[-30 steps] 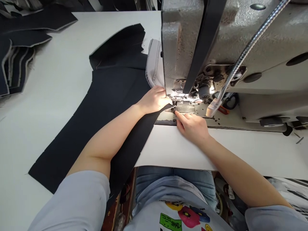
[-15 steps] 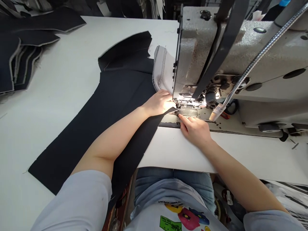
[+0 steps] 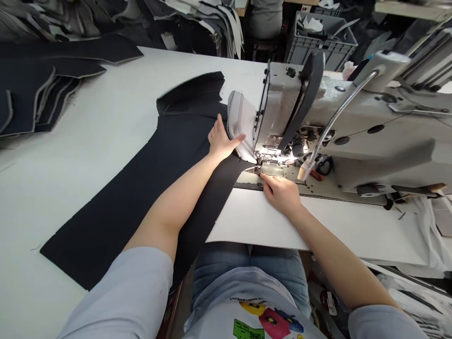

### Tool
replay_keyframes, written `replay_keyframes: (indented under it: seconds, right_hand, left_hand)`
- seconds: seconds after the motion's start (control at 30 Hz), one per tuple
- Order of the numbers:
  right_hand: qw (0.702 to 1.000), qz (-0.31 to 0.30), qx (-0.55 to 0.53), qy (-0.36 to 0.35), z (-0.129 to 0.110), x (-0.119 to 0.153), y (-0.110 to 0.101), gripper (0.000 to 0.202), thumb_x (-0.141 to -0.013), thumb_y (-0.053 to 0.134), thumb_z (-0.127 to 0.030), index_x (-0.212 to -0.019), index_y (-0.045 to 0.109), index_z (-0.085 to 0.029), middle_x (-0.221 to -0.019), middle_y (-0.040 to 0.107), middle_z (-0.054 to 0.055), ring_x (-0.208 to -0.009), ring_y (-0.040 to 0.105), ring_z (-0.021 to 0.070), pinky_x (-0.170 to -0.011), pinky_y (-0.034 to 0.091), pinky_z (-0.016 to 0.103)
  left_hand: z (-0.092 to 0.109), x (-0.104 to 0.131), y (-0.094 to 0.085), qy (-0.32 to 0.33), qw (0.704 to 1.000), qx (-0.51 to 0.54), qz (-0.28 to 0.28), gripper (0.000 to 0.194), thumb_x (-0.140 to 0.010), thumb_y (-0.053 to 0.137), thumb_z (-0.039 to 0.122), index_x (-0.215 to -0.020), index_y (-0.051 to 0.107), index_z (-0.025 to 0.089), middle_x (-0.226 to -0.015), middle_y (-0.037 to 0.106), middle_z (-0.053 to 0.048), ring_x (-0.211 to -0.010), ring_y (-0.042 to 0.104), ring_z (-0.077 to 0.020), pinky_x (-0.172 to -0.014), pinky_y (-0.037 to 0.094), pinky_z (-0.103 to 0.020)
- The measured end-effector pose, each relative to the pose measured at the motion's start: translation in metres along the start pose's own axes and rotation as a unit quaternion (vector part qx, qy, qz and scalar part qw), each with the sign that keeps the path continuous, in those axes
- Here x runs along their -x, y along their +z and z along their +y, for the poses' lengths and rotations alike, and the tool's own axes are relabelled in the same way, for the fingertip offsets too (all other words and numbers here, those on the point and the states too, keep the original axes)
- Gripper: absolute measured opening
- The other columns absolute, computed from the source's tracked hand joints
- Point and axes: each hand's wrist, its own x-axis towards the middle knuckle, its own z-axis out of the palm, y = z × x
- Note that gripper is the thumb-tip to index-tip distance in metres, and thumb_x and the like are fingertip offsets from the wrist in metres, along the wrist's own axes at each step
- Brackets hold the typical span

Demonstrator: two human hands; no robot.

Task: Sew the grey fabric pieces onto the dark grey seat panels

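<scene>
A long black fabric piece (image 3: 123, 188) lies across the white table, its right tip reaching the needle area of the sewing machine (image 3: 286, 108). My left hand (image 3: 223, 140) rests on this fabric with thumb and fingers spread, the thumb over the edge of a light grey stitched piece (image 3: 242, 117). That grey piece sits between the hand and the machine head, its lower end by the presser foot. My right hand (image 3: 282, 192) is at the front edge of the lit machine plate, index finger stretched toward the needle area, nothing visible held in it.
Black cut pieces (image 3: 24, 89) are stacked on the white table (image 3: 102, 117) at the left. A bendable lamp (image 3: 306, 168) hangs right of the needle area, near a red-and-black tool (image 3: 319, 170). Behind are a grey crate (image 3: 326, 49) and part of a seated person (image 3: 265, 19).
My left hand has come away from the needle area, up and left, and its fingers have spread. My right hand stays by the plate. The view has tilted up, showing more background.
</scene>
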Motion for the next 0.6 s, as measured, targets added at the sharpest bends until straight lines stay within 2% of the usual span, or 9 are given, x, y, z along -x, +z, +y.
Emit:
replay_keyframes:
  seconds: [0.03,0.1,0.2,0.27,0.3,0.37,0.47,0.53,0.6]
  right_hand:
    - [1.000,-0.009,-0.008,0.007,0.000,0.000,-0.001,0.036,-0.093,0.043,-0.022,-0.116,0.071,-0.020,-0.077,0.071,0.005,-0.070,0.061,0.0154,-0.057,0.032,0.027]
    - [0.999,-0.035,-0.027,0.023,-0.001,0.001,-0.003,0.036,-0.093,0.044,-0.021,-0.118,0.070,-0.020,-0.084,0.073,0.006,-0.075,0.063,0.0163,-0.059,0.035,0.026]
    - [0.997,-0.057,-0.041,0.029,-0.002,0.001,-0.009,0.034,-0.093,0.045,-0.020,-0.116,0.070,-0.020,-0.089,0.074,0.006,-0.082,0.065,0.0173,-0.063,0.039,0.026]
    - [0.998,-0.053,-0.037,0.023,-0.003,0.002,-0.013,0.033,-0.094,0.045,-0.020,-0.115,0.071,-0.019,-0.090,0.074,0.006,-0.083,0.066,0.0176,-0.065,0.041,0.026]
    - [0.998,-0.049,-0.035,0.020,-0.003,0.003,-0.015,0.033,-0.094,0.045,-0.019,-0.115,0.071,-0.019,-0.091,0.074,0.006,-0.083,0.066,0.0178,-0.066,0.042,0.026]
    - [0.999,-0.042,-0.031,0.012,-0.004,0.004,-0.017,0.033,-0.093,0.045,-0.018,-0.115,0.070,-0.019,-0.091,0.074,0.006,-0.083,0.066,0.0180,-0.067,0.043,0.026]
    - [0.999,-0.034,-0.023,0.001,-0.007,0.004,-0.014,0.033,-0.091,0.047,-0.016,-0.114,0.070,-0.020,-0.089,0.074,0.005,-0.081,0.066,0.0172,-0.067,0.044,0.025]
    - [0.999,-0.031,-0.015,-0.001,-0.008,0.001,-0.009,0.033,-0.091,0.047,-0.015,-0.114,0.070,-0.021,-0.087,0.074,0.004,-0.078,0.066,0.0164,-0.066,0.043,0.024]
    - [0.999,-0.031,-0.007,-0.003,-0.009,0.000,-0.007,0.033,-0.092,0.047,-0.016,-0.115,0.069,-0.021,-0.086,0.074,0.004,-0.077,0.065,0.0160,-0.065,0.042,0.024]
  left_hand:
    - [0.000,-0.001,0.001,-0.020,1.000,0.000,-0.016,0.079,-0.077,0.067,0.053,-0.142,0.041,0.016,-0.126,0.062,-0.020,-0.118,0.057,-0.0373,-0.101,0.041,-0.053]
    - [0.005,0.002,-0.003,-0.047,0.996,-0.001,-0.077,0.062,-0.079,0.061,0.040,-0.134,0.049,0.014,-0.110,0.070,-0.017,-0.104,0.065,-0.0358,-0.097,0.046,-0.051]
    - [0.015,0.023,-0.033,-0.060,0.988,0.010,-0.142,0.048,-0.081,0.048,0.027,-0.126,0.056,0.015,-0.103,0.073,-0.015,-0.094,0.069,-0.0338,-0.086,0.052,-0.045]
    - [0.015,0.044,-0.071,-0.048,0.988,0.018,-0.145,0.049,-0.080,0.045,0.027,-0.126,0.056,0.015,-0.107,0.072,-0.014,-0.094,0.069,-0.0330,-0.081,0.054,-0.041]
    - [0.013,0.056,-0.096,-0.043,0.988,0.017,-0.144,0.048,-0.080,0.045,0.029,-0.125,0.057,0.015,-0.107,0.072,-0.014,-0.095,0.069,-0.0331,-0.078,0.054,-0.039]
    - [0.006,0.078,-0.151,-0.053,0.982,-0.002,-0.181,0.046,-0.080,0.046,0.034,-0.120,0.060,0.017,-0.105,0.072,-0.011,-0.097,0.068,-0.0320,-0.077,0.054,-0.036]
    - [-0.001,0.103,-0.224,-0.090,0.968,-0.056,-0.229,0.037,-0.085,0.044,0.041,-0.106,0.066,0.020,-0.076,0.070,-0.003,-0.070,0.066,-0.0268,-0.061,0.050,-0.031]
    - [0.001,0.114,-0.249,-0.022,0.954,-0.039,-0.296,0.042,-0.091,0.040,0.048,-0.103,0.070,0.021,-0.073,0.068,-0.002,-0.066,0.064,-0.0217,-0.061,0.049,-0.028]
    - [0.008,0.124,-0.246,0.073,0.934,-0.025,-0.348,0.047,-0.095,0.036,0.051,-0.114,0.070,0.025,-0.094,0.072,-0.004,-0.084,0.066,-0.0213,-0.075,0.051,-0.028]
